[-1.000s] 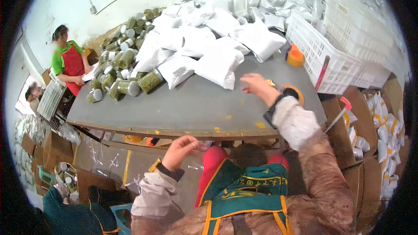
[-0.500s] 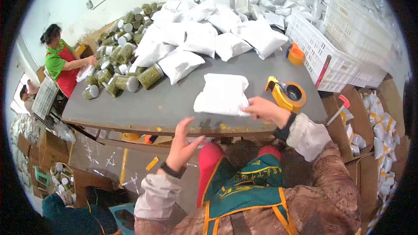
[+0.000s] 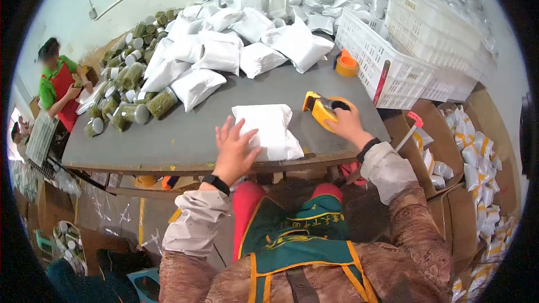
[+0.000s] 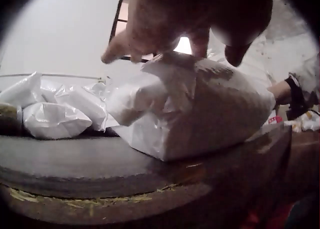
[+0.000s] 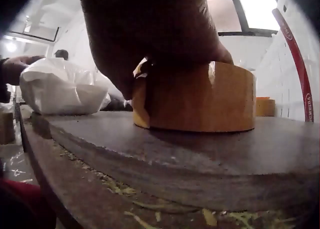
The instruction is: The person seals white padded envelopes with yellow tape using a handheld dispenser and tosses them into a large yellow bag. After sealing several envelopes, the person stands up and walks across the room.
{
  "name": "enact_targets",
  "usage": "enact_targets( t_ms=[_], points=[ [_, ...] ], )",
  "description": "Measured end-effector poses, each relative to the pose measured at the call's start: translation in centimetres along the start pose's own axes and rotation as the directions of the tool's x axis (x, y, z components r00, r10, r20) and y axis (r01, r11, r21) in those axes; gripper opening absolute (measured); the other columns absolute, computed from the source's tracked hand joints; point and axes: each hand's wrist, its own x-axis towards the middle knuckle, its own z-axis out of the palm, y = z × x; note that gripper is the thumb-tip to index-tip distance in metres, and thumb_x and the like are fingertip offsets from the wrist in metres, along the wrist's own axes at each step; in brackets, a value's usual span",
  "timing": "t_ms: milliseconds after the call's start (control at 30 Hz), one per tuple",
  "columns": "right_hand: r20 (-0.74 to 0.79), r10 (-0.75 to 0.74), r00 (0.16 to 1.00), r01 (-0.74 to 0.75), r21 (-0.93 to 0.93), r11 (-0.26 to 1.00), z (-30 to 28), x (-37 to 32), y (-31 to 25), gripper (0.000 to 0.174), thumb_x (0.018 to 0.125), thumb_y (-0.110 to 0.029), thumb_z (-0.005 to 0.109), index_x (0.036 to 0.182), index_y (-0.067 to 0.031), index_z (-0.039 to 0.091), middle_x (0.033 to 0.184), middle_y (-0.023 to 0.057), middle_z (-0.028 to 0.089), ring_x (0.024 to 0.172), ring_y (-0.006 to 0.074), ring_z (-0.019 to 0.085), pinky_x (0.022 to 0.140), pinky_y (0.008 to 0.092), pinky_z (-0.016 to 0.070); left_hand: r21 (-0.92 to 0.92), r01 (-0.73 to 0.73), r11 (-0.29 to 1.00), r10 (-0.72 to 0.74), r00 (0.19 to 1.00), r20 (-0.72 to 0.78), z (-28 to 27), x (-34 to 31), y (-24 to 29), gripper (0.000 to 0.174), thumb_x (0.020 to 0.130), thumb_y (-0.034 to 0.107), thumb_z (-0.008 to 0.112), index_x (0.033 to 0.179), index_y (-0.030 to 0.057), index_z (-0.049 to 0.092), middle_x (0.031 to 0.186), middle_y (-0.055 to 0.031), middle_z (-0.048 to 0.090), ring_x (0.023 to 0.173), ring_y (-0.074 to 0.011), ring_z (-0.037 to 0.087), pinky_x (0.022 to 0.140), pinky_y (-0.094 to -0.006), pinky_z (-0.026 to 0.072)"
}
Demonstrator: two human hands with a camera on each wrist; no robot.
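Note:
A white filled bag lies flat near the front edge of the grey table. My left hand rests on its near left part with fingers spread and straight; in the left wrist view the left hand lies on top of the bag. My right hand grips a yellow tape dispenser just right of the bag. In the right wrist view the right hand covers the top of the brown tape roll, which stands on the table.
A heap of white bags fills the table's far side, with jars of green contents at the left. A white crate and an orange tape roll stand at the right. Cardboard boxes of packets sit beside the table. A person in a red apron works at the far left.
My right hand pulled a white bag from the heap to the front edge, let it go and took the tape dispenser. My left hand rose from below the table onto the bag.

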Motion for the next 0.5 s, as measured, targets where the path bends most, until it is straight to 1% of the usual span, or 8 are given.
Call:
enact_targets(
  t_ms=[33,100,133,200,267,333,400,500],
  points=[
    [-0.123,-0.060,0.991,0.063,0.014,0.998,-0.9,-0.4,0.2,0.044,0.082,-0.040,0.066,0.096,0.0016,0.066,0.087,0.0220,0.066,0.089,0.0325,0.065,0.078,0.0432,0.0487,-0.070,0.017,0.997,-0.019,0.999,-0.032,-0.6,-0.3,-0.1,0.039,0.083,0.030,0.069,0.118,0.0138,0.064,0.133,-0.0121,0.052,0.127,-0.0380,0.039,0.105,-0.0508,0.0316],
    [-0.015,0.131,0.991,-0.108,0.475,0.874,-4.3,-2.4,-0.1,0.038,0.084,-0.032,0.064,0.099,0.0028,0.065,0.080,0.0166,0.065,0.079,0.0216,0.064,0.073,0.0360,0.0490,-0.217,0.057,0.974,-0.077,0.993,-0.084,-2.7,-0.6,1.2,0.038,0.090,0.027,0.062,0.123,0.0062,0.061,0.125,-0.0117,0.057,0.115,-0.0290,0.048,0.098,-0.0404,0.0392],
    [-0.030,0.069,0.997,-0.037,0.592,0.805,-6.0,-3.8,-0.9,0.034,0.084,-0.028,0.064,0.098,0.0029,0.065,0.078,0.0133,0.063,0.076,0.0173,0.060,0.070,0.0332,0.0481,-0.525,0.203,0.827,-0.234,0.972,0.006,-2.6,-0.7,2.3,0.037,0.092,0.025,0.059,0.124,0.0056,0.060,0.123,-0.0109,0.057,0.114,-0.0263,0.048,0.098,-0.0393,0.0392],
    [0.002,-0.090,0.996,0.064,0.690,0.721,-9.5,-6.2,-2.9,0.029,0.084,-0.023,0.066,0.096,0.0033,0.064,0.077,0.0102,0.062,0.074,0.0130,0.058,0.068,0.0308,0.0474,-0.884,0.409,0.226,-0.400,0.867,0.298,-2.0,-0.9,4.6,0.035,0.095,0.021,0.052,0.126,0.0044,0.057,0.117,-0.0094,0.059,0.112,-0.0210,0.049,0.098,-0.0370,0.0391],
    [0.104,-0.276,0.955,0.133,0.683,0.718,-12.5,-8.5,-5.7,0.027,0.084,-0.021,0.068,0.092,0.0040,0.063,0.078,0.0104,0.063,0.075,0.0132,0.058,0.069,0.0314,0.0476,-0.883,0.443,0.153,-0.272,0.878,0.394,-2.0,-0.6,6.7,0.036,0.102,0.026,0.047,0.128,0.0024,0.056,0.120,-0.0058,0.060,0.109,-0.0142,0.053,0.095,-0.0301,0.0419],
    [0.242,-0.410,0.879,0.105,0.741,0.663,-13.6,-9.7,-8.2,0.028,0.083,-0.021,0.069,0.094,0.0041,0.064,0.080,0.0103,0.064,0.075,0.0134,0.059,0.069,0.0302,0.0475,-0.870,0.465,-0.165,-0.282,0.823,0.494,-2.1,-1.1,9.4,0.039,0.102,0.027,0.048,0.125,-0.0031,0.056,0.118,-0.0077,0.062,0.107,-0.0136,0.057,0.093,-0.0296,0.0451],
    [0.339,-0.368,0.866,-0.050,0.790,0.611,-13.3,-10.6,-9.2,0.029,0.084,-0.022,0.069,0.095,0.0036,0.064,0.080,0.0096,0.064,0.075,0.0125,0.058,0.070,0.0285,0.0471,-0.801,0.454,-0.389,-0.233,0.793,0.563,-2.7,-2.3,9.4,0.036,0.102,0.024,0.048,0.123,-0.0031,0.057,0.115,-0.0091,0.065,0.103,-0.0149,0.061,0.092,-0.0304,0.0476],
    [0.397,-0.409,0.822,-0.096,0.803,0.588,-12.6,-10.4,-9.4,0.028,0.084,-0.022,0.069,0.096,0.0031,0.065,0.079,0.0068,0.065,0.076,0.0113,0.057,0.070,0.0280,0.0471,-0.736,0.494,-0.463,-0.255,0.721,0.644,-2.3,-4.2,8.9,0.032,0.101,0.023,0.049,0.119,-0.0021,0.059,0.110,-0.0087,0.066,0.100,-0.0158,0.064,0.091,-0.0301,0.0492]
  ],
)
